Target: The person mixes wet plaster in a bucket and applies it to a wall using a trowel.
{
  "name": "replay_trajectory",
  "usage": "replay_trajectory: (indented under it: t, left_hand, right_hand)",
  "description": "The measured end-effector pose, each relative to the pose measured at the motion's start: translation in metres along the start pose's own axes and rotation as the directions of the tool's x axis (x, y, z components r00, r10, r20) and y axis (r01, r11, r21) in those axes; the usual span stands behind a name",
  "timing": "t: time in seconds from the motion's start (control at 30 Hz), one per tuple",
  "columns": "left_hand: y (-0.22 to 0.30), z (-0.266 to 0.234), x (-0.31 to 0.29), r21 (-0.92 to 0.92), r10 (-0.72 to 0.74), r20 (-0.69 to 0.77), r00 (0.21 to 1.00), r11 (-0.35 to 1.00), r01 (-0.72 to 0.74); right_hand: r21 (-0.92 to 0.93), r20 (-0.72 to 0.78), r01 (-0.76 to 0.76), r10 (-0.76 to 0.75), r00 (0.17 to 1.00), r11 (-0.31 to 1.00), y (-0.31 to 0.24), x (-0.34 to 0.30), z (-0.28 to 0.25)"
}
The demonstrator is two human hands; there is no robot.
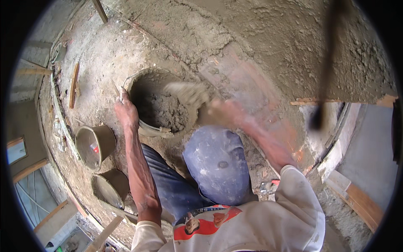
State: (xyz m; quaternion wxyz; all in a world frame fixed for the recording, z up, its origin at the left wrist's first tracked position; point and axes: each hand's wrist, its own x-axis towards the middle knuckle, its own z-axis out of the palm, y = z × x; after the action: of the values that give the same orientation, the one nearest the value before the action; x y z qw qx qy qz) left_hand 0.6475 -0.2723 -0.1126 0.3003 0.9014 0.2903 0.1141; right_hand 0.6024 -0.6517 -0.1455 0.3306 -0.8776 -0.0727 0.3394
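A round bucket (142, 127) of grey mortar (166, 110) stands before my knees. My left hand (126, 112) is closed on its left rim, by the wire handle. A thin pointed piece (115, 87) sticks out beside those fingers; its kind is unclear. Over the bucket's right side is a mortar-coated trowel (189, 91), smeared by motion. My right hand (224, 112) is closed at its handle end, also blurred, so the finger details are lost.
Two more buckets, one upper (107, 140) and one lower (119, 185), stand left of my left forearm. A wood strip (74, 85) lies farther left. Wet mortar (277, 38) covers the surface at upper right. A dark blurred rod (327, 71) hangs across the right side.
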Motion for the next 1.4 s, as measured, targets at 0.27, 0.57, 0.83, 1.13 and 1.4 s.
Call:
replay_trajectory:
  t: [0.27,0.57,0.83,1.13,1.4]
  left_hand:
    - [-0.001,-0.01,-0.01,-0.164,0.001,0.065,0.998,0.986,0.01]
    - [0.023,0.008,-0.018,-0.297,-0.001,0.025,1.0,0.955,0.008]
    - [-0.005,-0.011,-0.007,-0.187,-0.069,-0.085,0.994,0.981,0.052]
    - [0.024,-0.003,-0.013,-0.124,-0.073,0.014,0.997,0.99,0.074]
    - [-0.012,-0.015,-0.004,-0.143,-0.17,-0.002,0.985,0.975,0.168]
  right_hand:
    - [0.529,-0.283,-0.303,0.501,0.818,0.793,0.104,0.026,-0.003]
    - [0.054,-0.434,0.027,-0.001,0.901,0.998,0.184,0.283,-0.06]
    - [0.079,-0.591,0.182,-0.101,0.801,0.98,0.057,0.251,-0.034]
    - [-0.286,0.029,0.19,-0.189,0.981,0.939,-0.05,0.041,-0.013]
    - [0.323,-0.277,-0.225,0.319,0.906,0.919,0.093,0.137,-0.052]
